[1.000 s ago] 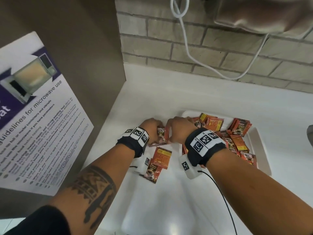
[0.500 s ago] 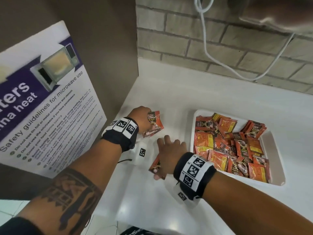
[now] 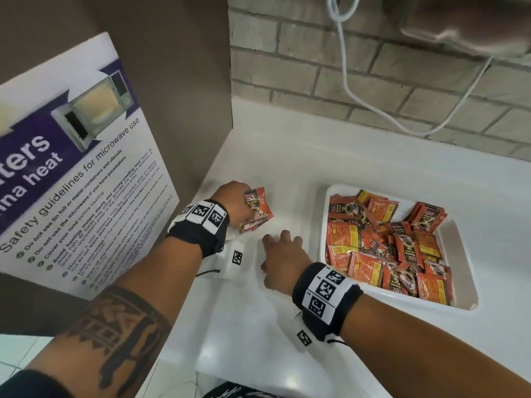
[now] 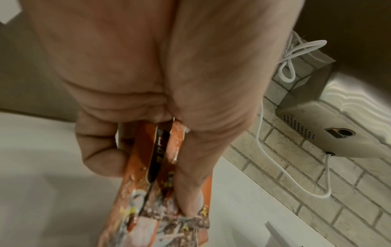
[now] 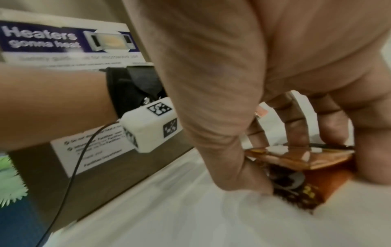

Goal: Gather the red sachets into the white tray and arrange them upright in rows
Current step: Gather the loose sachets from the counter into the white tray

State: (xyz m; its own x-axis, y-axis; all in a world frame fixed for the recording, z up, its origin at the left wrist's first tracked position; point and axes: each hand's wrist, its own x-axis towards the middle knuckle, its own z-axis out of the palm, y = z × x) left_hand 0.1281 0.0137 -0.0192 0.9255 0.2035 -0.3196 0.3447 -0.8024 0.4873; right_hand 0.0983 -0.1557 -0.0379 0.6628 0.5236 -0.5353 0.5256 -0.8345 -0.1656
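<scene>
My left hand is held just above the white counter and grips a small stack of red sachets on edge; in the left wrist view the stack sits between thumb and fingers. Just nearer, my right hand is down on the counter. Its thumb and curled fingers pinch other red sachets lying flat, almost hidden in the head view. To the right stands the white tray, with several red sachets piled loosely in it, most lying flat or overlapping.
A brown panel with a microwave safety poster closes off the left side. Behind the counter is a brick wall with a hanging white cable and a mounted appliance. The counter's front edge is near my forearms.
My right hand left the stack in my left hand and came down onto the sachets lying nearer on the counter. The left hand kept its stack and shifted slightly left.
</scene>
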